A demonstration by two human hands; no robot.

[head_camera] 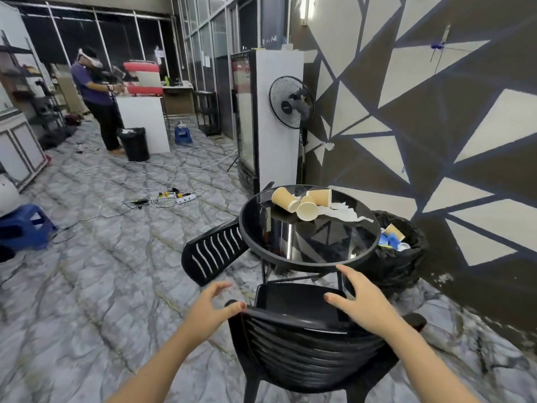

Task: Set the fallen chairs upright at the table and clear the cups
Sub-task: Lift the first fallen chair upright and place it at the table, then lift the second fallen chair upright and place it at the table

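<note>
- Hands first: the left hand (209,306) is open with fingers spread and curled, its thumb tip touching the top rail of the upright black chair (305,341) at the rail's left end; it grips nothing.
- The right hand (366,301) is open too, fingers spread, hovering over the right end of that same top rail; whether the palm touches the rail cannot be told.
- That chair stands on its legs just on the near side of the round black table (309,228), its seat facing the table and its slatted back towards the camera.
- A second chair, the fallen chair (215,251), lies tipped at the left side of the table, its slatted back slanting up against the table's rim.
- Three paper cups (302,202) lie on their sides on the far part of the tabletop, bunched together and touching one another.
- Crumpled white tissue (345,212) lies on the tabletop just right of the cups.
- A bin lined with a black bag (401,266) sits on the floor at the right of the table, against the patterned wall, with a cup and blue rubbish showing in it.
- A standing fan (292,103) and a tall fridge (261,117) stand beyond the table.
- Well left of the table, far across the floor, another person (98,94) wearing a headset stands by a white counter.
</note>
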